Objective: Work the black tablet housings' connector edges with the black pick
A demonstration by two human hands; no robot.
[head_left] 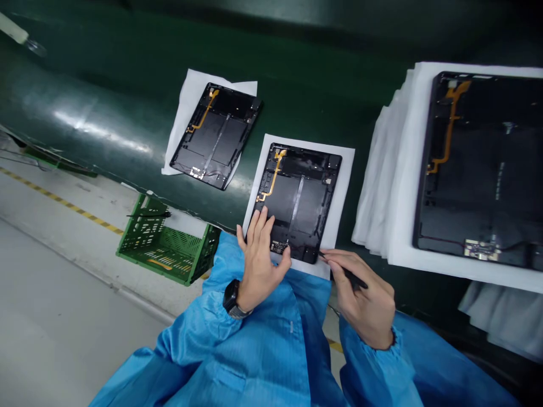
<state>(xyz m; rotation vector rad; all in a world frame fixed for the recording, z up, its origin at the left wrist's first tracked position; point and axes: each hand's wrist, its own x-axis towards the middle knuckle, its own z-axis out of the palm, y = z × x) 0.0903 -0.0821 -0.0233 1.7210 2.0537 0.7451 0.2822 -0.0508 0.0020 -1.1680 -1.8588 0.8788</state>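
Observation:
A black tablet housing [299, 198] with an orange flex cable lies on a white foam sheet [345, 169] on the dark green belt, right in front of me. My left hand [258, 254] rests flat on its near left corner, fingers stretched out, thumb by the small connector board. My right hand [365, 297] is closed on a thin black tool [345, 273] whose tip points at the housing's near right corner. Both arms wear blue sleeves; a dark watch sits on the left wrist.
A second housing [216, 134] on a foam sheet lies farther left on the green belt [106, 113]. A third housing [483, 164] tops a stack of white foam sheets [390, 186] at the right. A green plastic crate [167, 243] stands on the grey floor below the belt.

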